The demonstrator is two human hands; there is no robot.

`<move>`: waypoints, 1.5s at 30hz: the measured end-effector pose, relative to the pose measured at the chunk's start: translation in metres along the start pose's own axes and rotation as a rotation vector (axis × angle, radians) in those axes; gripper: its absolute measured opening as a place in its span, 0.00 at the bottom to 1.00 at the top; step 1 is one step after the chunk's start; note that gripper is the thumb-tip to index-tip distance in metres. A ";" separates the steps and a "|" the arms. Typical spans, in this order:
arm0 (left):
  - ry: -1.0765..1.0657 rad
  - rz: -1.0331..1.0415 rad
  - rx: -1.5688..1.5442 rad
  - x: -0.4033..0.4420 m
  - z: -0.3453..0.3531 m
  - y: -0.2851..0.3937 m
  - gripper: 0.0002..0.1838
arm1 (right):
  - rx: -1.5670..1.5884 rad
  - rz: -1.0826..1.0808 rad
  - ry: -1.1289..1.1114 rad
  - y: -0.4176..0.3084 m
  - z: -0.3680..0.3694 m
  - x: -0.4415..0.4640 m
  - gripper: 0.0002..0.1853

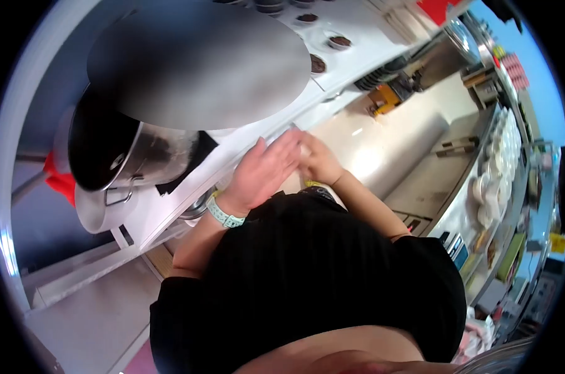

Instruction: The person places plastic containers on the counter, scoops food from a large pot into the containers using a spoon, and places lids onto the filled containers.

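My left hand (267, 171), with a pale green patterned watch band (225, 214) at the wrist, is stretched out flat in front of the black shirt (307, 268). Its thumb stands apart from the fingers, and nothing shows on it. Close against its fingertips is my right hand (321, 161), blurred by motion. The right fingers are partly hidden behind the left ones, and a small pale spot between the hands is too blurred to name. A white counter (245, 140) lies just beyond both hands.
A large steel pot (161, 153) stands on the counter at the left. Small cups with dark contents (339, 42) are at the top. A grey blur covers the upper left. White cups (497, 162) line a steel counter at the right, beside a glossy floor (370, 134).
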State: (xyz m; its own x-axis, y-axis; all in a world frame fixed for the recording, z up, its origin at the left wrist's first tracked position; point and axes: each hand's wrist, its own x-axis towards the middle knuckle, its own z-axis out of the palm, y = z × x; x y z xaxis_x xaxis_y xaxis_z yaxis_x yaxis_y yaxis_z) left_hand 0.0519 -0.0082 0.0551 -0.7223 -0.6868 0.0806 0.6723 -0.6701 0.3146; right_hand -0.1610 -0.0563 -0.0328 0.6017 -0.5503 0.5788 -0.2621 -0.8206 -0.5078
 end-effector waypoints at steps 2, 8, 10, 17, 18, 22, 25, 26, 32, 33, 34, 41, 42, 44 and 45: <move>0.031 0.049 0.520 0.023 0.036 -0.005 0.38 | 0.466 1.033 0.222 0.020 -0.008 -0.047 0.26; -0.476 -0.047 2.283 0.105 -0.099 -0.069 0.27 | 1.904 0.908 0.453 -0.008 -0.097 -0.055 0.38; 0.015 -0.175 2.033 0.110 -0.131 -0.092 0.34 | 1.669 0.867 0.594 0.014 -0.115 -0.075 0.33; 0.927 -0.334 2.116 0.092 -0.278 -0.141 0.29 | 1.708 1.289 1.083 0.108 -0.150 -0.192 0.25; 1.155 -0.388 2.081 0.090 -0.298 -0.140 0.33 | 1.669 1.408 1.041 0.121 -0.140 -0.207 0.24; 1.529 -0.244 2.172 0.093 -0.329 -0.095 0.46 | 1.759 1.631 0.931 0.159 -0.086 -0.226 0.22; 1.584 -0.221 2.336 0.094 -0.375 -0.046 0.55 | 1.818 1.683 0.897 0.169 -0.038 -0.225 0.21; 1.581 -0.305 2.294 0.094 -0.391 -0.032 0.60 | 1.803 1.708 0.897 0.168 -0.025 -0.222 0.21; 1.754 -0.682 1.970 0.107 -0.447 -0.006 0.72 | 1.808 1.838 1.070 0.135 0.011 -0.239 0.24; 1.758 -0.669 1.903 0.105 -0.455 -0.004 0.72 | 1.810 1.864 1.125 0.131 0.017 -0.251 0.23; 1.762 -0.654 1.836 0.104 -0.459 -0.002 0.71 | 1.805 1.866 1.126 0.127 0.020 -0.260 0.23; 1.679 -0.714 1.811 0.109 -0.444 0.006 0.66 | 1.675 1.969 1.249 0.119 0.019 -0.291 0.17; 1.672 -0.717 1.841 0.111 -0.440 0.006 0.66 | 1.673 1.967 1.252 0.119 0.018 -0.291 0.17; 1.701 -0.642 1.765 0.114 -0.429 0.003 0.65 | 1.687 1.892 1.243 0.121 0.016 -0.294 0.16; 1.708 -0.617 1.741 0.115 -0.424 0.001 0.64 | 1.684 1.890 1.247 0.121 0.013 -0.292 0.16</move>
State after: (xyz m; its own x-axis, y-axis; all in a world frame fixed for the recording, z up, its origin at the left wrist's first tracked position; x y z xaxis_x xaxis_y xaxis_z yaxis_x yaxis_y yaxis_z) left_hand 0.0383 -0.2071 -0.3363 0.5489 -0.7107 -0.4400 -0.7187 -0.6701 0.1857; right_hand -0.3589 0.0072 -0.2721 0.1398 -0.3554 -0.9242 0.9085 0.4173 -0.0231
